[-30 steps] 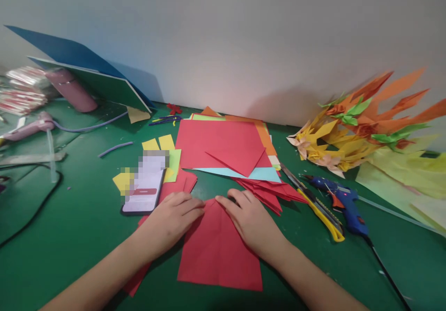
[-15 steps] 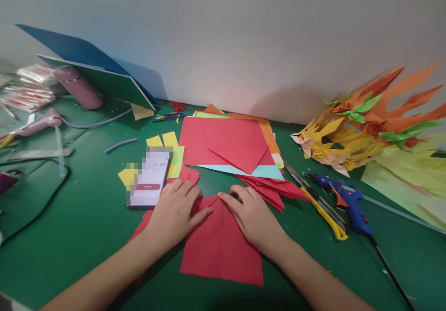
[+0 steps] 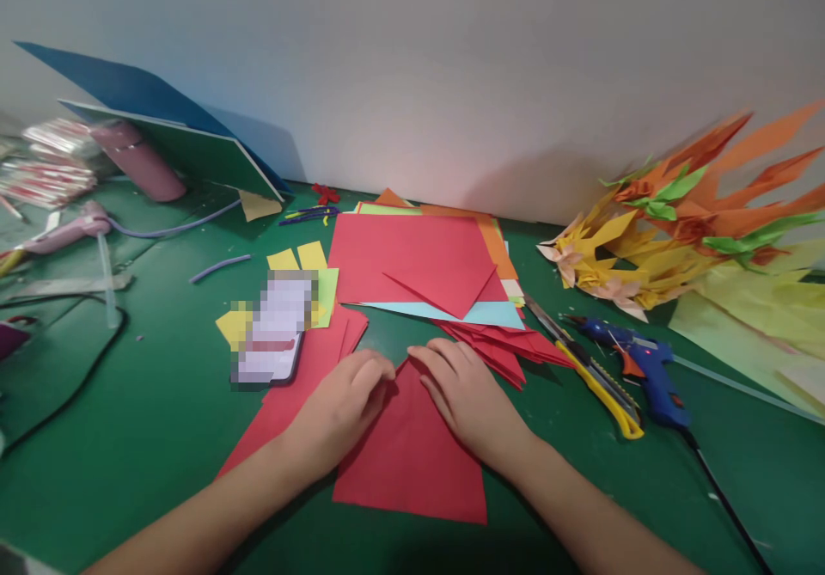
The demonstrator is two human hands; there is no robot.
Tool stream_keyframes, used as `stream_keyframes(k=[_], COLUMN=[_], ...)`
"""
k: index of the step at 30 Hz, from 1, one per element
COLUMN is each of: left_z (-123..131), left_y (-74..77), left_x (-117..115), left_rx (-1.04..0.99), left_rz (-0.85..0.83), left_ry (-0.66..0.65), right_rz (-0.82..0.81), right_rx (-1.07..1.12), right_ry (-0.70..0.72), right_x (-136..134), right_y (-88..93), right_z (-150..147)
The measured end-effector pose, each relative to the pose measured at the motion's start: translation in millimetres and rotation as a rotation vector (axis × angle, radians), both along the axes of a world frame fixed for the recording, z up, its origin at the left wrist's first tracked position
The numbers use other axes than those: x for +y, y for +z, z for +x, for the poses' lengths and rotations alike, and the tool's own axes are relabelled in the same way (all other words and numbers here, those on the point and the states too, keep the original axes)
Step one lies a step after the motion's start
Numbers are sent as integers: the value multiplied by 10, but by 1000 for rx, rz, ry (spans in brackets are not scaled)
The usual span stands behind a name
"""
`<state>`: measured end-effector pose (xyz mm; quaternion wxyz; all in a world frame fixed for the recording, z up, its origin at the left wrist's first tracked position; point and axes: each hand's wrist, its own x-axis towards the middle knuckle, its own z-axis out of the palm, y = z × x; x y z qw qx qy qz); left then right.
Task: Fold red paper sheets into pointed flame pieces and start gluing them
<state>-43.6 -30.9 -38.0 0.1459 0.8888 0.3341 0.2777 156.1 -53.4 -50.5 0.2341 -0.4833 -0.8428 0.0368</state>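
Observation:
On the green tabletop in front of me lies a sheet of red paper (image 3: 411,463), with its upper end narrowing to a point. A faint crease runs down its middle. My left hand (image 3: 345,407) is closed, thumb and fingers pinched together at the paper's upper left edge. My right hand (image 3: 465,399) grips the upper right edge, its index fingertip by the point and its thumb over the paper. More red paper (image 3: 267,437) lies partly under my left forearm. Just beyond my right hand is a pile of folded red pieces (image 3: 503,353).
A phone (image 3: 274,330) lies left of my hands, beside yellow paper pieces (image 3: 313,255). Stacked coloured sheets (image 3: 412,248) lie ahead. On the right are a yellow utility knife (image 3: 602,390), a blue glue gun (image 3: 657,377) and orange paper flowers (image 3: 696,223). A pink bottle (image 3: 145,162) leans at left.
My left hand has curled its fingers and thumb together, where they were spread on the paper before. The right fingers have shifted slightly at the paper's point. The view has moved a little.

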Motion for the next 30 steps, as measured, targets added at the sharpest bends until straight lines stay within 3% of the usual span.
stream_keyframes(k=[12,20,24,30], left_z=[-53,1,-22,-68], left_y=[2,102,77,-26], left_x=[19,75,123,121], left_rx=[306,590,603,536], left_rz=[178,266,294,277], left_ry=[-218,-247,-281,-188], right_rz=[15,-10,-3,10], right_rx=[98,168,216,209], right_ry=[-7,12,17,9], right_x=[14,9,12,7], right_y=[-17,2,4,4], right_z=[0,13,22,21])
